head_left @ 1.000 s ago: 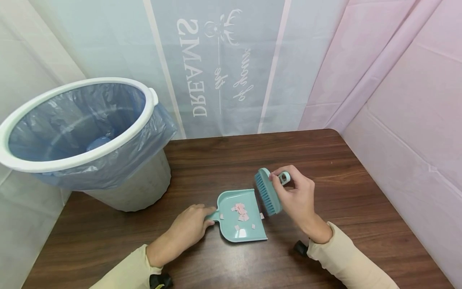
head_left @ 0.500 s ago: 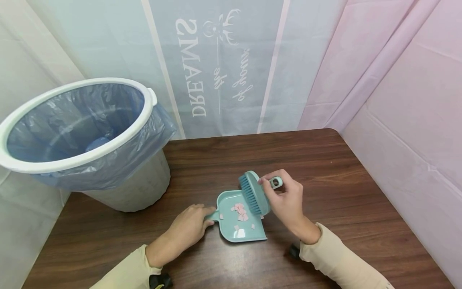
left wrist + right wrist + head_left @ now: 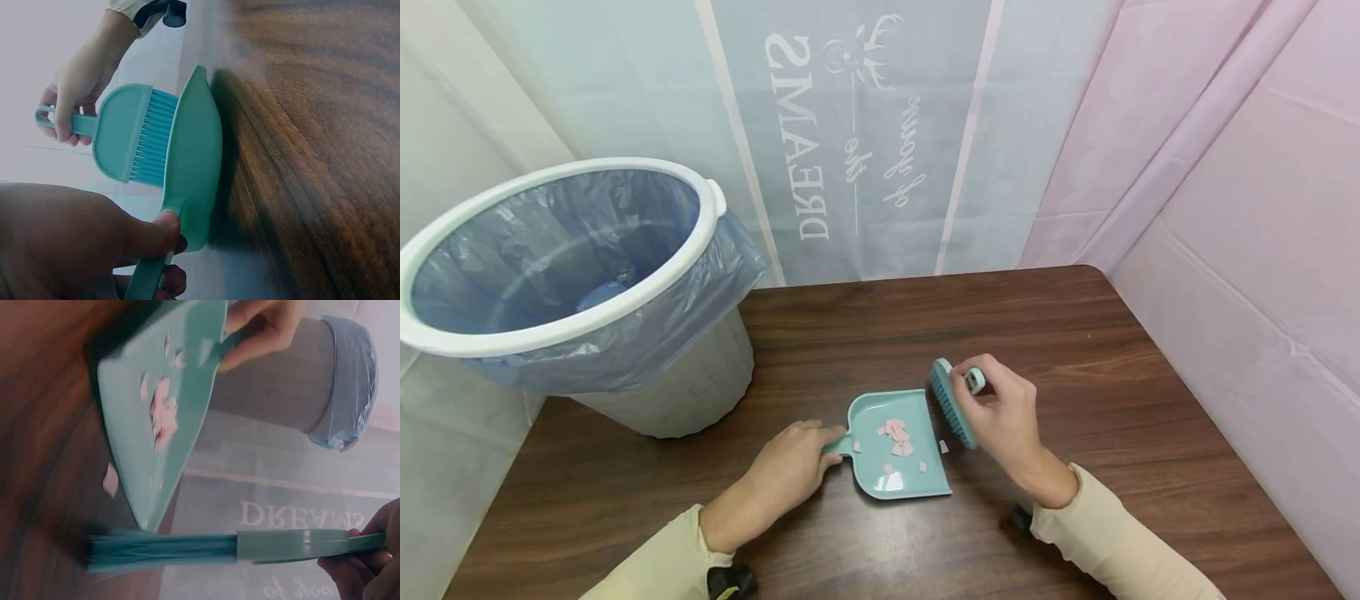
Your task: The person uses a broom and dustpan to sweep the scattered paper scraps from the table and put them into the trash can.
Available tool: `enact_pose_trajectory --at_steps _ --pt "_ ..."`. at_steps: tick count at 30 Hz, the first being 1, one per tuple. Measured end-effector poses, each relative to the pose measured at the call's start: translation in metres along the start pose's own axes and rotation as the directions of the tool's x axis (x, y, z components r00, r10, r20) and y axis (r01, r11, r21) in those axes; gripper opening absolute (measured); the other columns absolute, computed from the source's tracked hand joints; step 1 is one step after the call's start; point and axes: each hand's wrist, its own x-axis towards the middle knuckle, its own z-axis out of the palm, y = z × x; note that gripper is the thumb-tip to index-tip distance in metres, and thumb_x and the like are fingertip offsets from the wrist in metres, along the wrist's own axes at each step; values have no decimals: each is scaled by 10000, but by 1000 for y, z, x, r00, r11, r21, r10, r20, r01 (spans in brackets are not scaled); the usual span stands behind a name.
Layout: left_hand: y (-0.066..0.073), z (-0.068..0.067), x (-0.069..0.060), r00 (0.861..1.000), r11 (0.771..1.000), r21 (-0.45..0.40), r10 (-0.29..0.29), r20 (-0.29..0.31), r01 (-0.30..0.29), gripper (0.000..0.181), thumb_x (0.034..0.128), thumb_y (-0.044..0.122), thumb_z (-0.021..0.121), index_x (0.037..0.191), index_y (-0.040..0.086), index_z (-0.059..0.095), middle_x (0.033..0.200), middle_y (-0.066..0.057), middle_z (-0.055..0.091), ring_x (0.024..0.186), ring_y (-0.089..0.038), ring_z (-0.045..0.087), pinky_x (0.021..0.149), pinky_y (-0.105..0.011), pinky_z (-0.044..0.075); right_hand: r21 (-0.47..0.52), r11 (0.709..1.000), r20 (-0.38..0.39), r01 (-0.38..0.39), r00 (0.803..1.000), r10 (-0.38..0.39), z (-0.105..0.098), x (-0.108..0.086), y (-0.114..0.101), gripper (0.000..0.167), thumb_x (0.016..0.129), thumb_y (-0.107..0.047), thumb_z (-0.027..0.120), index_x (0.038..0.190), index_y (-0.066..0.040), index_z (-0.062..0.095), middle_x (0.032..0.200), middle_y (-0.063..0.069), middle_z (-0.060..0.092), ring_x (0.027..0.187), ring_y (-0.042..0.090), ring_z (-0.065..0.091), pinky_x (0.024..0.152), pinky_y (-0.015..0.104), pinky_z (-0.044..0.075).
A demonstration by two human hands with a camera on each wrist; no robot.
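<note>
A teal dustpan (image 3: 868, 479) lies on the table with a small heap of pink paper scraps (image 3: 897, 433) and a few loose bits in it. My left hand (image 3: 790, 467) grips its short handle, thumb on top in the left wrist view. My right hand (image 3: 1003, 417) pinches the handle of a teal brush (image 3: 951, 402), which stands just right of the dustpan's open lip with bristles (image 3: 162, 550) down to the table. One pink scrap (image 3: 943, 447) lies on the wood between lip and brush. My right fingers partly hide the brush in the head view.
A grey bin (image 3: 700, 379) with a white rim and blue liner stands at the left of the brown wooden table (image 3: 865, 333). Printed fabric (image 3: 865, 250) hangs behind the table, and a pale cloth wall (image 3: 1247, 250) rises on the right.
The brush moved left over the dustpan's lip, then back right onto the table beside it. The left hand and dustpan stay nearly still; the scrap by the lip is still outside.
</note>
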Motion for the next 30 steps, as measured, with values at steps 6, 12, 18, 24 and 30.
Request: enact_pose_trajectory --at_steps 6,12,18,24,30 --pt "-1 1 -1 1000 1000 -4 -8 4 8 344 910 129 768 1229 10 722 1148 -207 710 1070 -377 671 900 -515 556 171 985 -16 -33 999 36 7 0 -6 153 864 115 690 888 -36 682 806 88 734 564 65 576 472 145 431" --pt "-1 2 -1 1000 1000 -7 -11 11 11 337 913 127 767 1227 13 724 1140 -205 707 1063 -373 668 897 -515 555 290 953 -60 -88 992 110 3 6 -11 137 884 150 669 892 13 662 800 146 734 626 117 674 459 148 435" --pt "-1 2 0 1000 1000 -6 -16 12 16 339 910 128 770 1228 21 724 1140 -207 705 1058 -370 668 893 -514 556 196 978 -79 -66 993 83 -6 8 -4 161 855 159 687 896 3 679 816 110 744 621 79 639 470 135 424" --pt "-4 6 -2 1000 999 -32 -9 0 9 346 909 127 770 1233 16 721 1139 -206 707 1067 -374 670 902 -507 554 103 989 -62 -103 992 109 -22 7 5 125 885 107 677 897 -17 674 810 68 741 634 56 645 506 137 470" --pt "-6 6 -4 1000 999 -47 -3 -7 3 350 911 120 765 1238 8 716 1137 -199 711 1074 -374 671 907 -500 554 12 989 -64 -147 987 147 -38 5 14 126 885 97 689 879 -27 671 781 63 732 616 27 615 519 114 461"
